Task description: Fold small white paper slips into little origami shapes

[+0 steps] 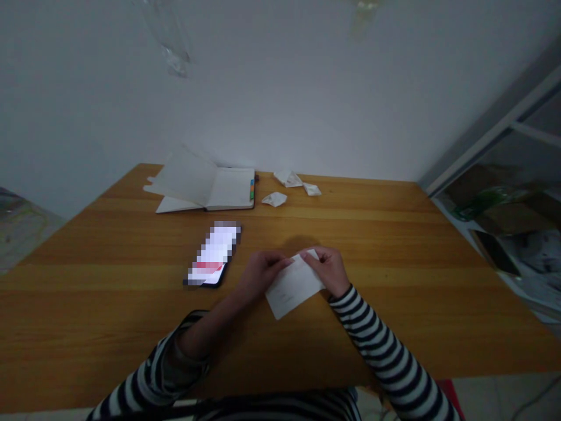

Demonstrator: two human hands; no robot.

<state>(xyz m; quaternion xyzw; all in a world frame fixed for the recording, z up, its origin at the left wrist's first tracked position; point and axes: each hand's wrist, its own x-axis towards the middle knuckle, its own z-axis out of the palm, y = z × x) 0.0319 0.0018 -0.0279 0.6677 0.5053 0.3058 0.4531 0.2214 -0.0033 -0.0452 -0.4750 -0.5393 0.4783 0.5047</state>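
A folded white sheet of paper [291,286] lies on the wooden table [394,280] in front of me. My left hand [262,270] pinches its upper left edge with the fingers closed. My right hand [329,269] grips its upper right corner, fingers curled over the fold. Both arms wear black-and-white striped sleeves. The far end of the paper is partly hidden under my fingers.
A phone [213,254] with a lit screen lies left of my hands. An open notebook [205,187] with coloured tabs sits at the back. Three small folded paper pieces [289,187] lie beside it. A metal shelf [504,204] stands to the right.
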